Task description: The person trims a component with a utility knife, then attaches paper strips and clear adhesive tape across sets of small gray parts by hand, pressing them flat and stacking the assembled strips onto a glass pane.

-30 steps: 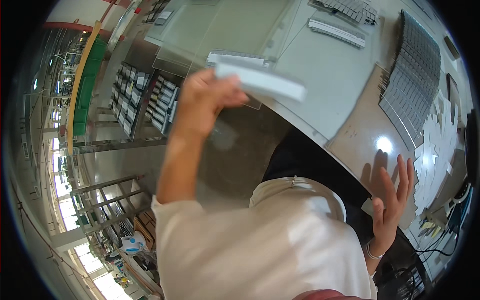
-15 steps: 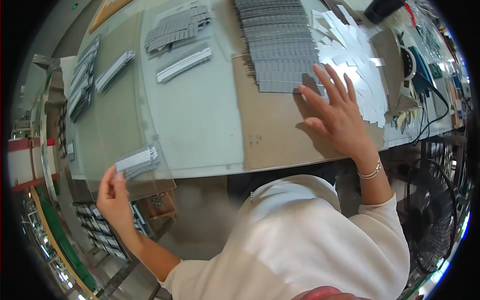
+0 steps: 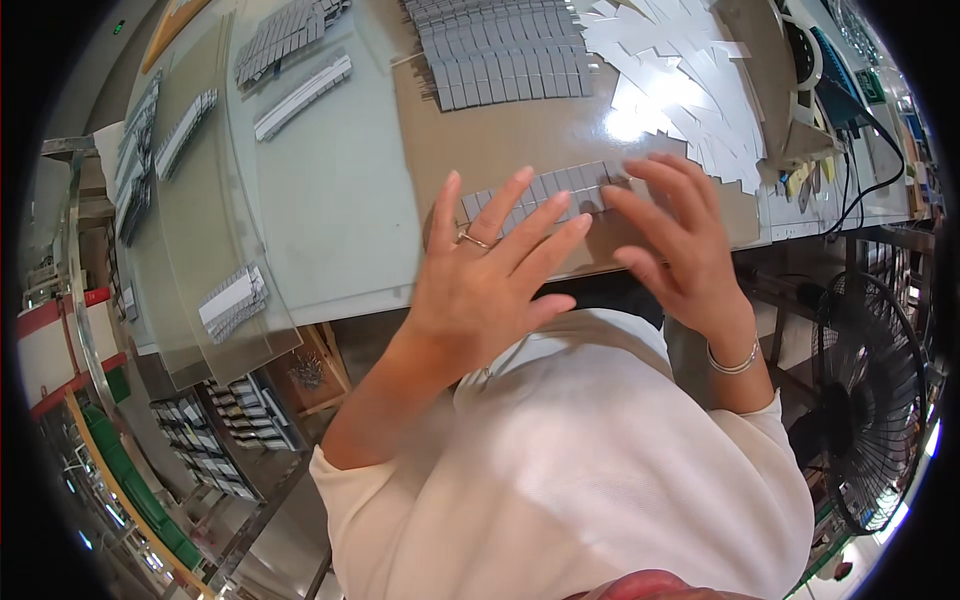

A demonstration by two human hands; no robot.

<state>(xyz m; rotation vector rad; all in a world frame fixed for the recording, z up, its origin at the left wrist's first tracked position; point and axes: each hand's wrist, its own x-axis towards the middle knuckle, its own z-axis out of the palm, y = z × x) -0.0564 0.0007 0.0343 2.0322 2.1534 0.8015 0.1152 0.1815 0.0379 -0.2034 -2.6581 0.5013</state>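
Note:
A short row of flat grey rectangular pieces (image 3: pixel 592 180) lies on a brown board (image 3: pixel 440 140) near the table's front edge. My left hand (image 3: pixel 475 270) is spread over its left and middle part, fingers stretched out; whether they touch the pieces I cannot tell. At the right end of the row my right hand (image 3: pixel 690 245) is held with fingers apart and slightly bent, nothing visible between them. Farther back on the board are several overlapping rows of the same grey pieces (image 3: pixel 505 65).
White paper-like strips (image 3: pixel 690 75) are heaped at the right, beside a tool with a black cable (image 3: pixel 888 160). Bundles of grey and white strips (image 3: pixel 232 302) lie on glass sheets (image 3: pixel 225 210) at the left. A black fan (image 3: pixel 860 400) stands at the lower right.
My left hand has moved right from the bundle at the left to over the board. A single grey row now lies nearer me, apart from the others. The view has shifted.

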